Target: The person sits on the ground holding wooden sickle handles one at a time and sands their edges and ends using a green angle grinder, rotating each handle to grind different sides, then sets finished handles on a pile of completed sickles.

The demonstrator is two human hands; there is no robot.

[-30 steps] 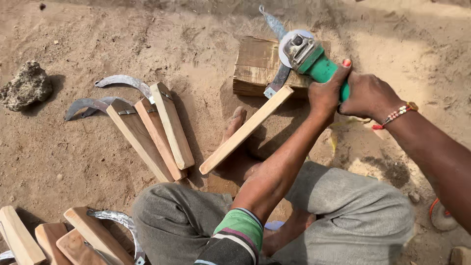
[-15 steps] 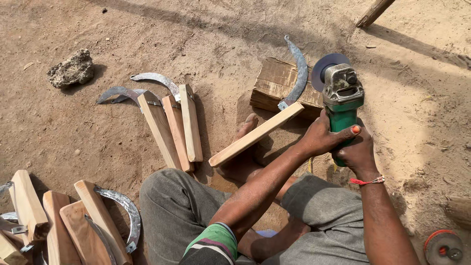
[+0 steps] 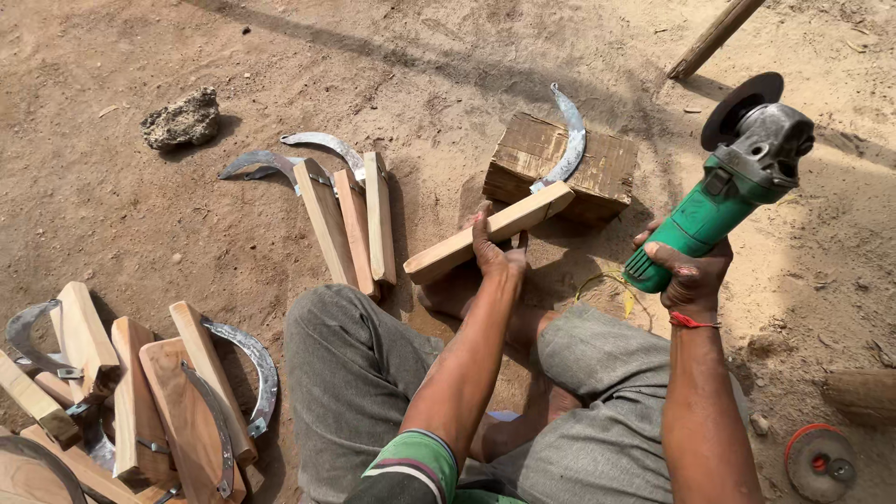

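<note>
My right hand (image 3: 688, 273) grips the green body of an angle grinder (image 3: 735, 177), lifted up to the right with its dark disc pointing away. My left hand (image 3: 497, 252) holds the pale wooden handle of a sickle (image 3: 485, 233). The sickle's curved steel blade (image 3: 569, 140) lies across a wooden block (image 3: 560, 168) on the sandy ground. The grinder is clear of the blade, well to its right. My legs in grey trousers are folded below the block.
Three sickles with wooden handles (image 3: 350, 210) lie side by side left of the block. A pile of more sickles (image 3: 149, 392) sits at the lower left. A rock (image 3: 182, 119), a stick (image 3: 714, 37) and a red-rimmed disc (image 3: 819, 462) lie around.
The grinder has come off the blade and swung up to the right. My left hand has left the grinder and taken the sickle's wooden handle.
</note>
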